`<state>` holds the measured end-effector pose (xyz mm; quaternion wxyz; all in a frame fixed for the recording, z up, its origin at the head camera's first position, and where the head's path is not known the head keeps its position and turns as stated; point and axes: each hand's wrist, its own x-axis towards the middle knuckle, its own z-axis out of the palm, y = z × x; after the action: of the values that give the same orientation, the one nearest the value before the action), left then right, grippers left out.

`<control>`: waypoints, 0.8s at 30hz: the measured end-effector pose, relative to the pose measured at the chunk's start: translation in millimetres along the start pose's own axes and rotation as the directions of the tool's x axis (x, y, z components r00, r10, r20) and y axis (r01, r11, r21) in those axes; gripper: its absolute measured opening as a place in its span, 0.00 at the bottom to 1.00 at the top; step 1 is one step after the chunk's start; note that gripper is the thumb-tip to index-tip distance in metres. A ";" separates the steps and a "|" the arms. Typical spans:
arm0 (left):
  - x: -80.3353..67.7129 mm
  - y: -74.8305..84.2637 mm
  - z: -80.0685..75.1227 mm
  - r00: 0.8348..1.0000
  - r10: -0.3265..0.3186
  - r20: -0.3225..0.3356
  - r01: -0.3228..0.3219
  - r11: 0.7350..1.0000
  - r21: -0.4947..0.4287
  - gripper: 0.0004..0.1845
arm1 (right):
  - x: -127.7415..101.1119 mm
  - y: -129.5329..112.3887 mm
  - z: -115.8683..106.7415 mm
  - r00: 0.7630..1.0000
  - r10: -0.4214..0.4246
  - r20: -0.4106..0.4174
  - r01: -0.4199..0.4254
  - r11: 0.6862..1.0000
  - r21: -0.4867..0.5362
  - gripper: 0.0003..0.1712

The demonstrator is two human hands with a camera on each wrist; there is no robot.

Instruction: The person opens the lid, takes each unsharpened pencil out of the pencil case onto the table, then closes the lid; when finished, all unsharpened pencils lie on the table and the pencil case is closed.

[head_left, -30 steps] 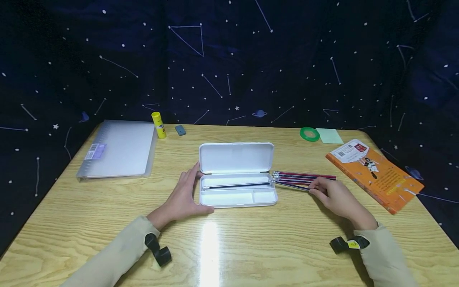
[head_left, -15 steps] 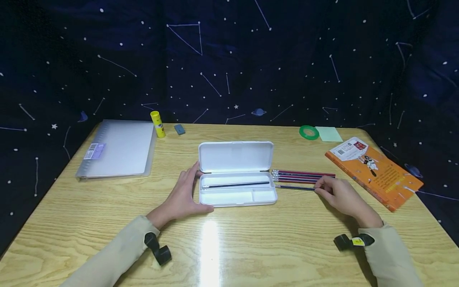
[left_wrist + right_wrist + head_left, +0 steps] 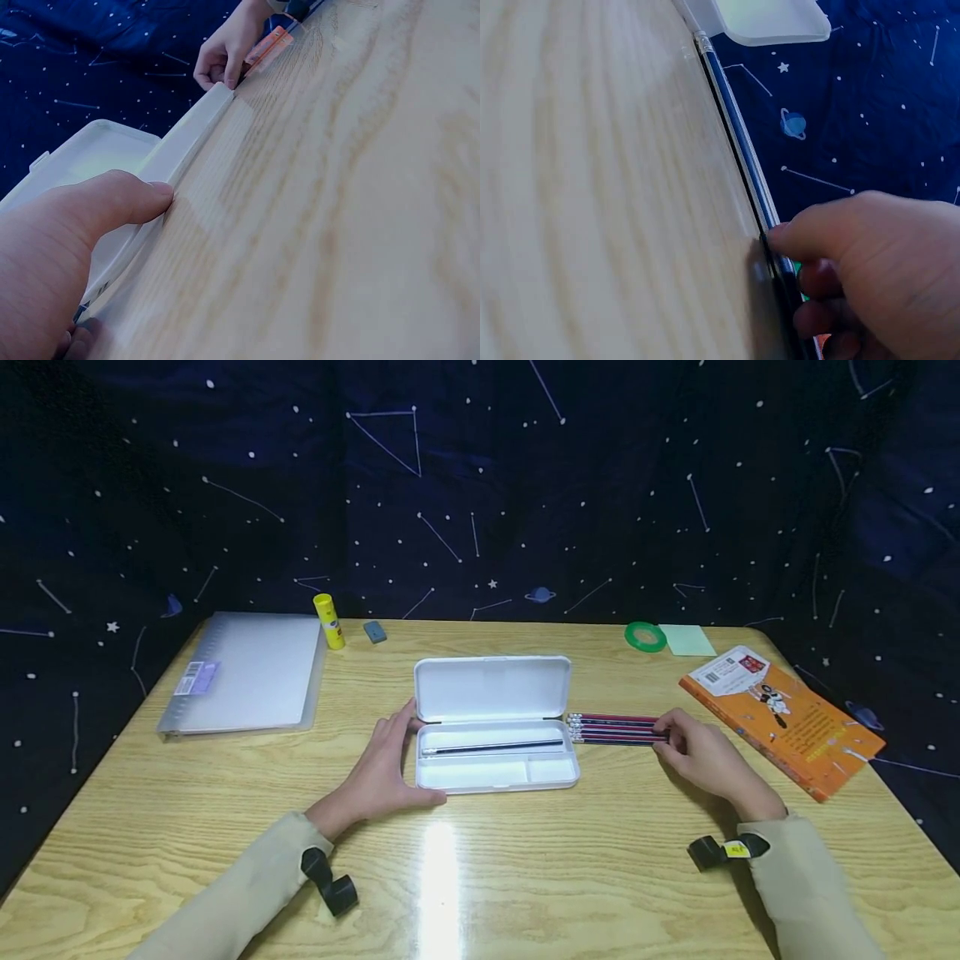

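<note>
Our left hand (image 3: pixel 378 777) gripped the case (image 3: pixel 495 732)—one pencil (image 3: pixel 491 747) in, right of its fingers (image 3: pixel 397 727). Our right hand (image 3: pixel 708 760) pinched pencils (image 3: pixel 611 729) not yet inside.

L hand (image 3: pixel 375 777) grips open case (image 3: pixel 472 772) — R hand (image 3: pixel 708 760) pinches pencils (image 3: pixel 615 730) alongside.

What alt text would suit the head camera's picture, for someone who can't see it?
A person's right hand pinches a row of pencils beside an open white pencil case, whose left end the left hand holds; one pencil lies inside. Around them on the wooden table are a clear folder, glue stick, small blue block, green tape, green paper and orange book.
</note>
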<state>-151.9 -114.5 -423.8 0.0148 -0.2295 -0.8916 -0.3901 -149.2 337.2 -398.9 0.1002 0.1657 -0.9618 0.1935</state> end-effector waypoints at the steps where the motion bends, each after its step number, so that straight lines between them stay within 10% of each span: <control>1: -0.2 0.1 0.1 1.000 -0.001 0.001 0.001 1.000 -0.002 0.72 | 1.3 -1.2 -0.4 1.000 0.007 0.008 -0.007 1.000 -0.002 0.11; 24: -0.3 1.1 -0.3 1.000 0.001 0.002 -0.001 1.000 -0.008 0.71 | 61.4 -90.9 37.8 0.971 -0.178 0.161 0.159 0.979 0.129 0.07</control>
<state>-151.3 -114.2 -422.9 0.0129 -0.2304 -0.8899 -0.3936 -178.4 225.5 -386.6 0.0232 0.2684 -0.9365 0.2243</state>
